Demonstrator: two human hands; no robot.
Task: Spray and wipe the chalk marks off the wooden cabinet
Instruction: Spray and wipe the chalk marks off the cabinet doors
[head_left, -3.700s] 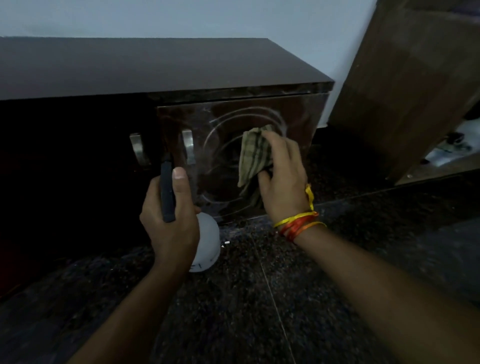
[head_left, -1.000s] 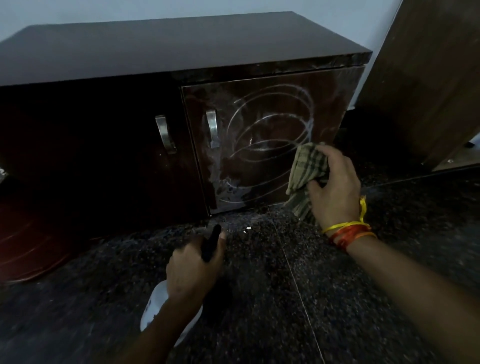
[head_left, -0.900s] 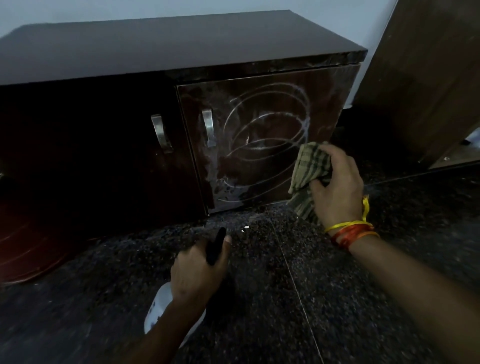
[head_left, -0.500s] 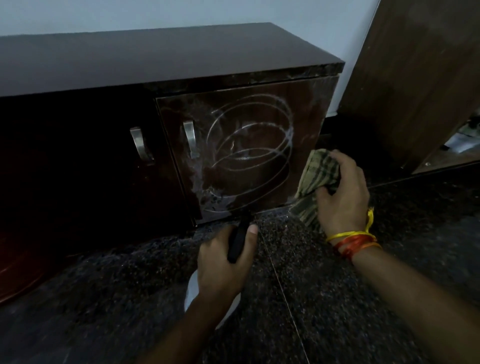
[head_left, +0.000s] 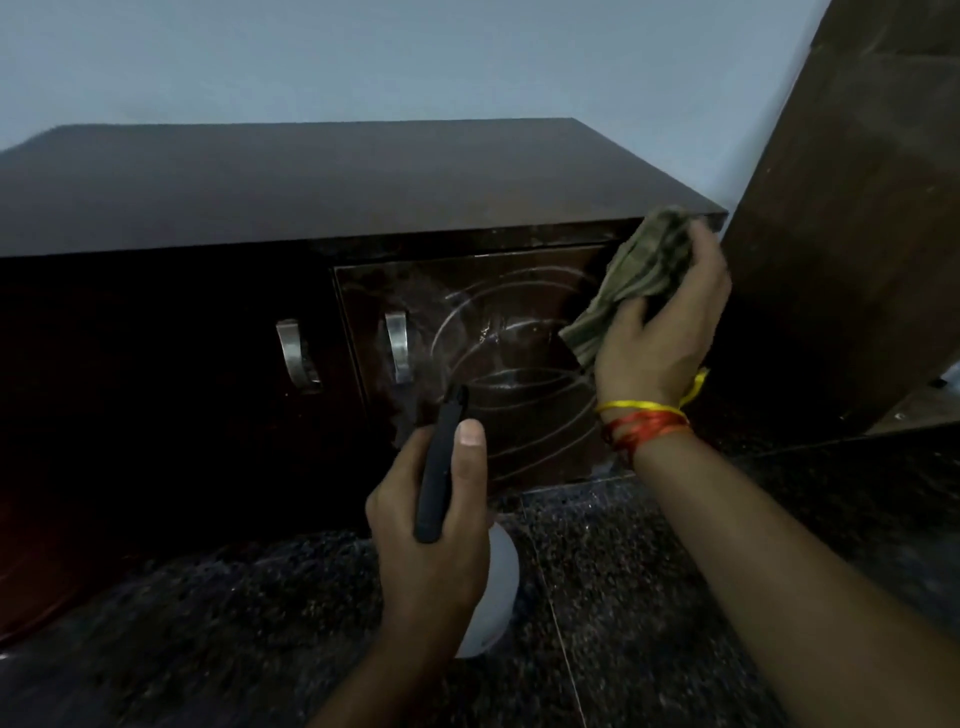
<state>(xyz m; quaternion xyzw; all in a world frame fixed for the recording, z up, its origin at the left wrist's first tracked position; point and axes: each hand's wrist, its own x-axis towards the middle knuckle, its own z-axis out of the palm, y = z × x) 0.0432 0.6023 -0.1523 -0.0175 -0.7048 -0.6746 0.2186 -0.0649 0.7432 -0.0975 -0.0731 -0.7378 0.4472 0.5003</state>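
Dark wooden cabinet (head_left: 322, 182) vs pale wall (head_left: 363, 57), speckled stone floor (head_left: 649, 597). 2 doors, 2 metal handles (head_left: 397, 347). Chalk marks (head_left: 498, 364) on rt door. Right hand (head_left: 662, 322) grips 1 cloth (head_left: 631, 278) at door's top-rt corner; left hand (head_left: 431, 530) grips 1 spray bottle (head_left: 439, 467).

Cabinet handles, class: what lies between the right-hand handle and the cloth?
In the head view, door panel bearing curved chalk marks separates right-hand handle from cloth.

The left hand (head_left: 431, 525) is raised in front of the body, fingers curled, thumb lying straight up along what it grips. The right hand (head_left: 660, 332) reaches higher and further forward — fingers bunched tight, threads tied round its wrist.
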